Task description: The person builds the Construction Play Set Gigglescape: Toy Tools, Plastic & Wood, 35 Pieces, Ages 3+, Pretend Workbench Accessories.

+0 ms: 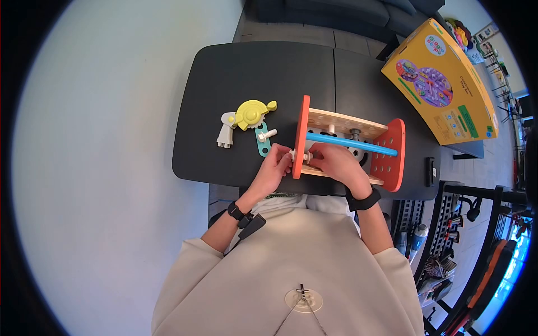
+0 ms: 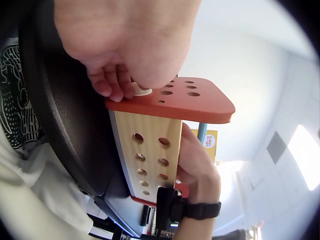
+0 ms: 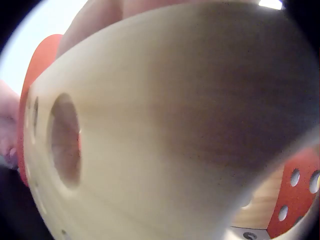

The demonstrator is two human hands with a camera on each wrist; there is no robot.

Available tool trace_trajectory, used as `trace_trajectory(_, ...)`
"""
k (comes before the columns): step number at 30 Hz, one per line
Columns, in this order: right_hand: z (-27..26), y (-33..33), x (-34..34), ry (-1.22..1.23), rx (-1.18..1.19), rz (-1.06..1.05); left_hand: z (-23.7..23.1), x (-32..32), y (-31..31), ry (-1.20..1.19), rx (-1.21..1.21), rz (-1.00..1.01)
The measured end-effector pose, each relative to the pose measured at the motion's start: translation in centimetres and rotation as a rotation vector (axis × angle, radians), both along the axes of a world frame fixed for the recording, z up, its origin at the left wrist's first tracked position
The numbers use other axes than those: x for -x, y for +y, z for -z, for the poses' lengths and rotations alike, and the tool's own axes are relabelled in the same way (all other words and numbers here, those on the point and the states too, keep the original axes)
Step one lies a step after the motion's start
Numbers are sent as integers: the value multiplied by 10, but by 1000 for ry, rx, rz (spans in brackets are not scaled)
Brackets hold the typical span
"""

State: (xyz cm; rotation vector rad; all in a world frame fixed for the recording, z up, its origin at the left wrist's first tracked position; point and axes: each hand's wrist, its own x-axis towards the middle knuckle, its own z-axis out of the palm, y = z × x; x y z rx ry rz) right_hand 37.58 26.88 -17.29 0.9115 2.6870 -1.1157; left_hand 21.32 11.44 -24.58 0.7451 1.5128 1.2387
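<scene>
A toy toolbox with red end panels, perforated wooden sides and a blue rod lies on the table. Outside its left red panel, the left hand pinches a white piece set against the panel. From inside the box, the right hand pinches a pale threaded piece at the same panel. A wooden side fills most of the right wrist view and hides the right fingertips there.
Left of the box lie a yellow toy saw with a white handle and a teal strip bearing a white bolt. A yellow carton stands at right, near a small black object at the table edge.
</scene>
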Motion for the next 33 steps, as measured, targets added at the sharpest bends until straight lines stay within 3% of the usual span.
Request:
trace_trajectory(4, 5, -5, -3, 39, -103, -13, 4, 0, -1, 1, -3, -4)
trace_trajectory(6, 6, -7, -4, 81, -225, 118, 2, 0, 0, 8, -9, 5)
trace_trajectory(10, 1, -8, -5, 70, -231, 117, 0, 1, 0, 11, -2, 2)
trace_trajectory(12, -6, -7, -3, 26, -90, 58, 0, 1, 0, 18, -5, 4)
trace_trajectory(19, -32, -6, -15, 2, -201, -43, 4, 1, 0, 12, -10, 2)
trace_trajectory(25, -46, -10, -24, -107, 40, -162, 2, 0, 1, -4, -41, 4)
trace_trajectory(27, -39, 0, -20, -208, 296, -52, -2, 0, 2, 7, -22, -4)
trace_trajectory(30, -6, 20, -18, -151, 411, 93, 1, 1, 2, 28, -11, 3)
trace_trajectory(33, -5, 21, -11, -187, 476, 76, 3, 0, 2, 18, -24, -4)
